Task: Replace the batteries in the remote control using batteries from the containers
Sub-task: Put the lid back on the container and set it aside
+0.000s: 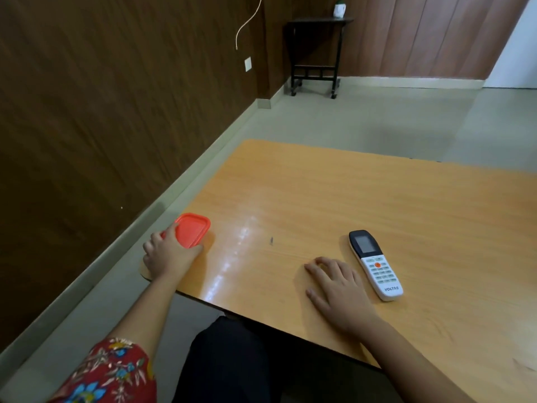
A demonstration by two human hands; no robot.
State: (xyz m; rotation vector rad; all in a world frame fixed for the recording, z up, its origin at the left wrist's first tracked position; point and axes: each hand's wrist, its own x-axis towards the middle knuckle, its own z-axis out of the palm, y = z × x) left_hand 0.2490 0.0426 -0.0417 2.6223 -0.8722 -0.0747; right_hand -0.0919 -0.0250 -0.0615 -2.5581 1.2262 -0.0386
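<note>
Orange tabletop [377,199] beside a dark panelled wall [87,112]. The red-lidded container [191,229] near its left edge is gripped by the left hand [167,254]; the right hand [337,286] is laid flat beside the remote control [374,264].

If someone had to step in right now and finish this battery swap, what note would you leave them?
Left hand: grips the red-lidded container near the table's left edge, lid on.
Right hand: rests open on the table, just left of the remote.
Remote: lies face up, buttons showing, screen end away from the person.
Done: nothing that shows; no batteries in sight.
Left: open the container, take out batteries, turn the remote over, open its back, swap the batteries, close it.
</note>
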